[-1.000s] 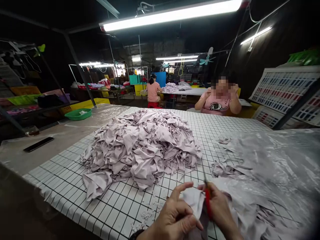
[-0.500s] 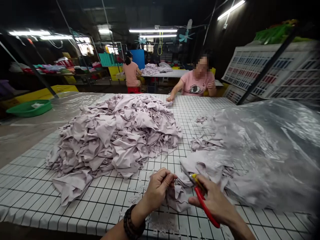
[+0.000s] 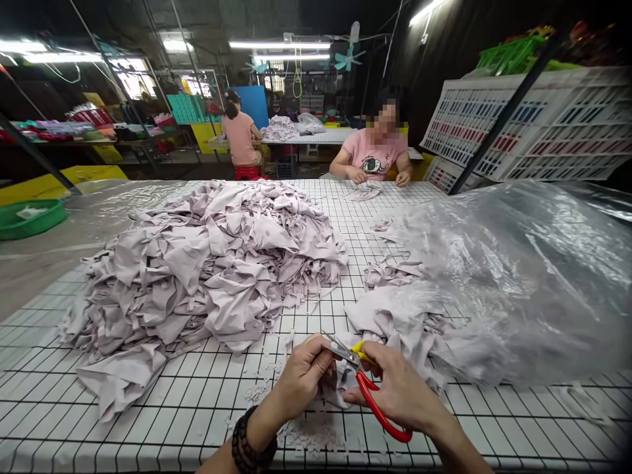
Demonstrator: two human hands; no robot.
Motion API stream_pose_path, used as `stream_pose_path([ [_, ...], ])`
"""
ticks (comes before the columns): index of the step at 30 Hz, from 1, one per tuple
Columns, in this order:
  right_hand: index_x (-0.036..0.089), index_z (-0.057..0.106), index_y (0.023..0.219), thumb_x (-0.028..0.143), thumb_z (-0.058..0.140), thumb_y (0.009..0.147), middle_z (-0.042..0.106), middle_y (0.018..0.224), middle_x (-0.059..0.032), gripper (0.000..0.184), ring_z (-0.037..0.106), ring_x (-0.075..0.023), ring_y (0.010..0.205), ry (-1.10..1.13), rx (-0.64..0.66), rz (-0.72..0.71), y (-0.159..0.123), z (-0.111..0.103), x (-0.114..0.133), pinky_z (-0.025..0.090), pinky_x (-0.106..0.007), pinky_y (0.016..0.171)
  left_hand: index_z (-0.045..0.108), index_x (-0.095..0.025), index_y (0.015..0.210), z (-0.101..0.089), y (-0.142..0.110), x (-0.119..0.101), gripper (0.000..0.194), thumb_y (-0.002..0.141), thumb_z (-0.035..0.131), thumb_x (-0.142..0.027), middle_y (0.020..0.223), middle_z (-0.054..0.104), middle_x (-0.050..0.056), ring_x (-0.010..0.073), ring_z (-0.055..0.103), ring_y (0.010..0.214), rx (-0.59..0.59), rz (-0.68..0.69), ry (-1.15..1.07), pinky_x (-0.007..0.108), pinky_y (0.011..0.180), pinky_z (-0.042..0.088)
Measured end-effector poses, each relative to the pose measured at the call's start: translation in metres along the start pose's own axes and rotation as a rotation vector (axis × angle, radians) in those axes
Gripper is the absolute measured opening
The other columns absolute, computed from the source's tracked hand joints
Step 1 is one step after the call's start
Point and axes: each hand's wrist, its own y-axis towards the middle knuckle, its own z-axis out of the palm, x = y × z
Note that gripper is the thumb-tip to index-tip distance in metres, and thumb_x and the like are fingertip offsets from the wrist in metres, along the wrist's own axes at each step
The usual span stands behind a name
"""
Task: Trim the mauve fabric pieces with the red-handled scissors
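Near the front of the table, my left hand [image 3: 305, 372] pinches a pale lilac cloth piece [image 3: 340, 388], which hangs below its fingers. My right hand [image 3: 395, 382] grips a pair of scissors [image 3: 371, 395] with red and yellow handles. Their blades are spread and reach the fingertips of my left hand; the exact edge between them is too small to make out. Small cloth snippets [image 3: 311, 434] lie on the table under my hands. A large heap of lilac cloth pieces [image 3: 212, 257] rises to the left.
The table [image 3: 197, 421] has a black-and-white grid cover. On the right, a clear plastic bag [image 3: 518, 276] lies over more cloth pieces [image 3: 375, 313]. Across the table sits a co-worker [image 3: 378, 151] with a cloth piece. A green basin [image 3: 34, 220] is at far left, stacked white crates [image 3: 523, 125] at right.
The scissors have moved left to my left hand, and their blades are now spread. The co-worker's hand has left the heap, and a cloth piece now lies in front of them. The view has shifted right.
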Motion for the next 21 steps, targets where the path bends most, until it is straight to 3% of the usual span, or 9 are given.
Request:
stream_pose_path([
  [9, 0.021, 0.041, 0.068, 0.061, 0.064, 0.071, 0.048, 0.066, 0.0033, 0.046, 0.044, -0.0141, 0.062, -0.050, -0.016, -0.015, -0.001, 0.003, 0.003, 0.030, -0.025, 0.058, 0.057, -0.015, 0.077, -0.001, -0.004, 0.003, 0.028, 0.095, 0.044, -0.033, 0.073, 0.050, 0.001, 0.0113, 0.049, 0.066, 0.028, -0.032, -0.057, 0.024, 0.062, 0.038],
  [21, 0.020, 0.035, 0.060, 0.048, 0.066, 0.073, 0.044, 0.057, 0.0047, 0.043, 0.038, -0.0104, 0.055, -0.060, -0.110, -0.064, -0.006, 0.011, -0.002, 0.025, -0.023, 0.053, 0.059, -0.014, 0.081, 0.000, -0.008, 0.005, 0.027, 0.092, 0.050, -0.037, 0.073, 0.050, 0.001, 0.0101, 0.049, 0.062, 0.076, -0.138, -0.322, 0.022, 0.058, 0.039],
])
